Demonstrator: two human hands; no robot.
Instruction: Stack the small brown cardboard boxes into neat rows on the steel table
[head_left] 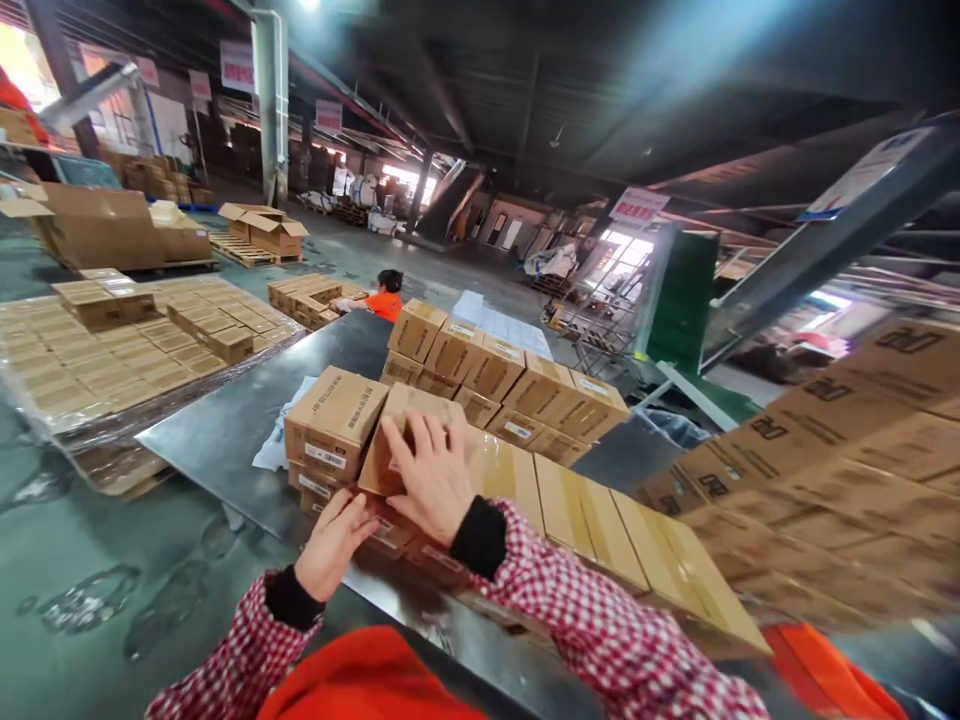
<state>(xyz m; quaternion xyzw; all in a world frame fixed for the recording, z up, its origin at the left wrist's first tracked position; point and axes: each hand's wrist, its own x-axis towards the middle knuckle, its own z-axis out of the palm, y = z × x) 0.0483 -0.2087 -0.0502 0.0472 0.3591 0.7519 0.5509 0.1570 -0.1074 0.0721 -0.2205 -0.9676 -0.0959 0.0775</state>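
Observation:
My right hand [433, 478] lies with fingers spread on a small brown carton [405, 410] in the upper row of a stack. My left hand [334, 545] is at that carton's lower front corner, its fingers stretched out and touching or nearly touching the cardboard; nothing shows in its grasp. Left of it, a printed carton [334, 415] with a barcode label sits on another labelled carton [309, 482]. Taped cartons [585, 510] run on to the right beneath my right forearm. All stand on a dark metal table [225, 450].
Behind stands a second double row of cartons [499, 370]. At right rises a tall carton stack [847, 470]. A wrapped pallet of cartons [127, 350] is on the floor at left. Across the table a person in orange [384, 300] reaches to other cartons [304, 298]. White plastic [276, 435] lies on the table.

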